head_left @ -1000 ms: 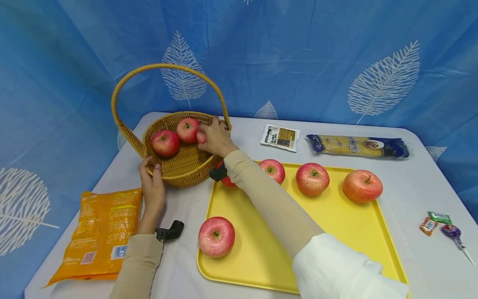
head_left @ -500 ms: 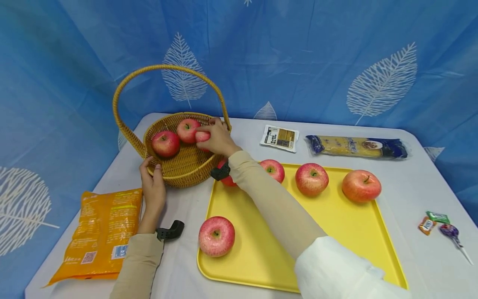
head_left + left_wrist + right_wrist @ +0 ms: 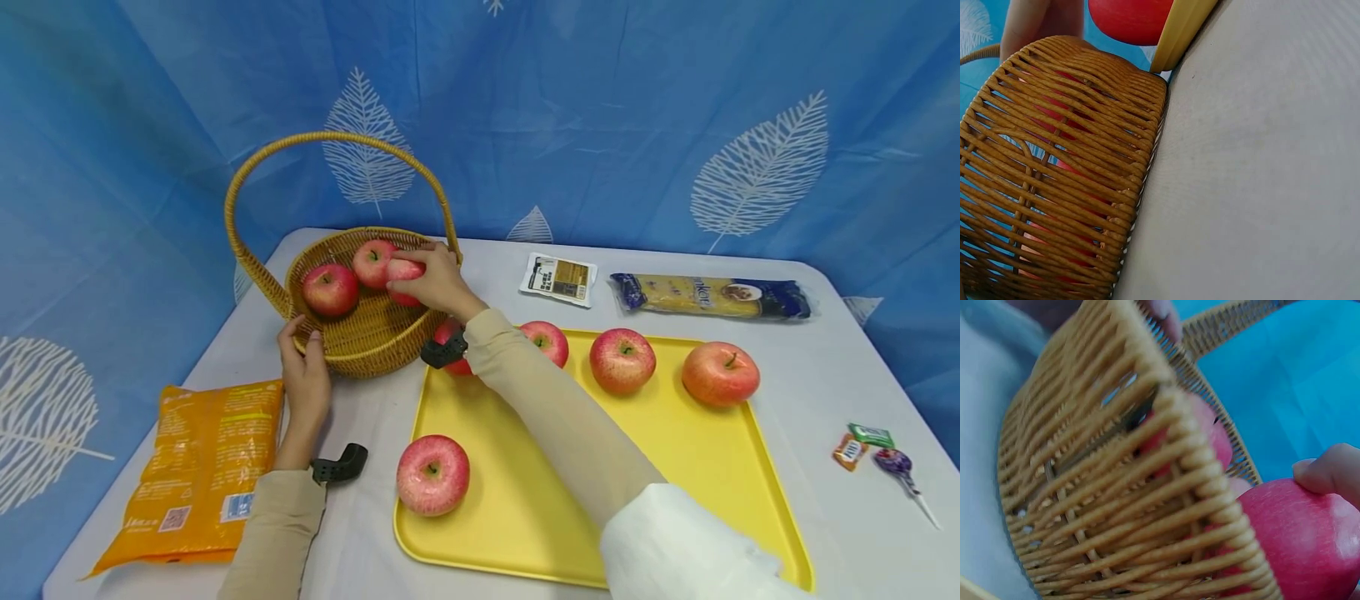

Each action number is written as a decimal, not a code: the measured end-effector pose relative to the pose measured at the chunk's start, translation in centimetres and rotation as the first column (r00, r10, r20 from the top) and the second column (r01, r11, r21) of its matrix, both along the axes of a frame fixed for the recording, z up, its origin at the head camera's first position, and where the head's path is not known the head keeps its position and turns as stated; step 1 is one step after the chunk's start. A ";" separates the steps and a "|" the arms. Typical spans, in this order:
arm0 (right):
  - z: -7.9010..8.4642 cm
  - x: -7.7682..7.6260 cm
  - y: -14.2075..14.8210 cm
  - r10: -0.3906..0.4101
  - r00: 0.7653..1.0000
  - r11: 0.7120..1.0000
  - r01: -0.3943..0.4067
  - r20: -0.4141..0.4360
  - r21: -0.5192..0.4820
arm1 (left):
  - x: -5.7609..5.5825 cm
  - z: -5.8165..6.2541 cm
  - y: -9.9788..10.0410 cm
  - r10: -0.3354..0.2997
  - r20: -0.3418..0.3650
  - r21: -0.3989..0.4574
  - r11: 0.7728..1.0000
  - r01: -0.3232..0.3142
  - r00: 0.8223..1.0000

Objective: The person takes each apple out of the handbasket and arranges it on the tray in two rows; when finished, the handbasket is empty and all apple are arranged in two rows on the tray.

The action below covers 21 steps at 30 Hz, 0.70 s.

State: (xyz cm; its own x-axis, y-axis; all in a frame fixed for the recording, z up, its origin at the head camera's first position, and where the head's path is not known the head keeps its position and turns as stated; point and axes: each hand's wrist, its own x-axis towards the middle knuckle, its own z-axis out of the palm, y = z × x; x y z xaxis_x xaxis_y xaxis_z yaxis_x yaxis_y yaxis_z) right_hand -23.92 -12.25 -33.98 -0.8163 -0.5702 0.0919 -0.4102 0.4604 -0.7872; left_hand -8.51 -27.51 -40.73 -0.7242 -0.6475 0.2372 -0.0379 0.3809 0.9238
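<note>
A wicker basket [image 3: 367, 333] with a tall arched handle stands at the back left of the table. Two apples lie inside it, one on the left [image 3: 331, 290] and one at the back [image 3: 372, 263]. My right hand [image 3: 441, 282] reaches over the basket's right side and grips a third apple [image 3: 1304, 534] within the rim, beside the back one. My left hand [image 3: 306, 375] holds the basket's front-left rim, thumb and fingers on either side of the wicker. In the left wrist view, the basket's woven wall [image 3: 1066, 169] fills the left side.
A yellow tray [image 3: 525, 550] carries several apples, one at its front-left corner [image 3: 432, 475]. An orange packet [image 3: 202, 467] lies left of the left forearm. Behind the tray are a white sachet [image 3: 558, 279] and a pasta pack [image 3: 708, 296]; candies and a lollipop [image 3: 892, 461] lie far right.
My right hand has shifted slightly with its apple toward the basket's middle, close to the back apple, and more of the apple shows. The left hand keeps its hold on the rim.
</note>
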 end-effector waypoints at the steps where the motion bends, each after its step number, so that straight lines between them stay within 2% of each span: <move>1: 0.0 0.1 0.1 -0.002 1.000 1.000 0.003 0.010 -0.016 | 0.0 0.0 0.0 -0.001 0.000 0.001 1.000 0.001 1.000; 8: 0.1 0.7 0.8 0.027 0.999 0.995 -0.022 0.042 -0.097 | 0.1 0.1 0.0 -0.008 -0.012 0.012 1.000 0.008 1.000; 14: 0.5 1.6 2.0 0.070 0.994 0.979 -0.051 0.088 -0.199 | 0.1 0.1 0.0 -0.010 -0.010 0.018 1.000 0.010 1.000; 21: 1.0 2.4 2.8 0.097 0.992 0.971 -0.077 0.076 -0.226 | 0.1 0.1 0.1 0.002 0.002 0.016 1.000 -0.002 1.000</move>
State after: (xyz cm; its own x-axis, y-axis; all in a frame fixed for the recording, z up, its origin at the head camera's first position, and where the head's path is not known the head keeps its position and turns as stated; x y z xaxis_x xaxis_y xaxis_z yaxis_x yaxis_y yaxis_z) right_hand -21.50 -9.46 -32.99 -0.7749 -0.6126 0.1558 -0.3670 0.2354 -0.8999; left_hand -8.46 -27.42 -40.68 -0.7233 -0.6527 0.2256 -0.0402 0.3660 0.9297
